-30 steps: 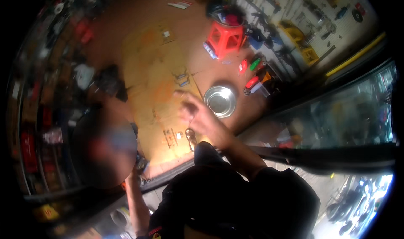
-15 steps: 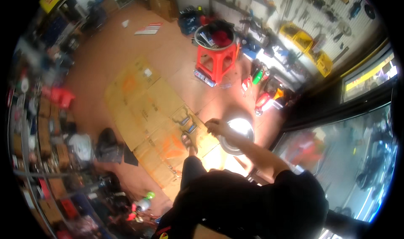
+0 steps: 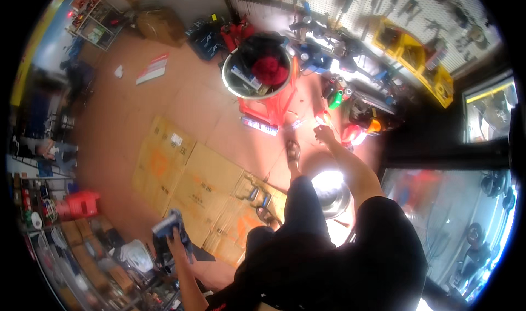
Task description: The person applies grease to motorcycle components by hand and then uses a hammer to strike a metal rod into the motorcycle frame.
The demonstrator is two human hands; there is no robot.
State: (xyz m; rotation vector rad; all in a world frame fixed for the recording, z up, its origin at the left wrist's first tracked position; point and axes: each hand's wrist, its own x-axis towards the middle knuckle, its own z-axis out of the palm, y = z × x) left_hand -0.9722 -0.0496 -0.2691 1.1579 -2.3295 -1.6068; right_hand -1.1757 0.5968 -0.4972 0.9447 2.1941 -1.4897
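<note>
Left hand (image 3: 176, 238) is clamped around a crumpled blue cloth (image 3: 169, 227), just off the flattened brown cardboard sheets (image 3: 192, 182). Right hand (image 3: 324, 134) reaches far past the cardboard toward the red plastic stool (image 3: 274, 105); can't tell its grip.

matt brown cardboard sheets (image 3: 186, 179), shiny metal bowl (image 3: 332, 193), glossy red plastic stool (image 3: 274, 105).

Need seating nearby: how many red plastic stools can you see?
2. One stool stands near the tool wall, carrying a metal basin; a second stool stands far left by the shelves. Clutter may hide others.
</note>
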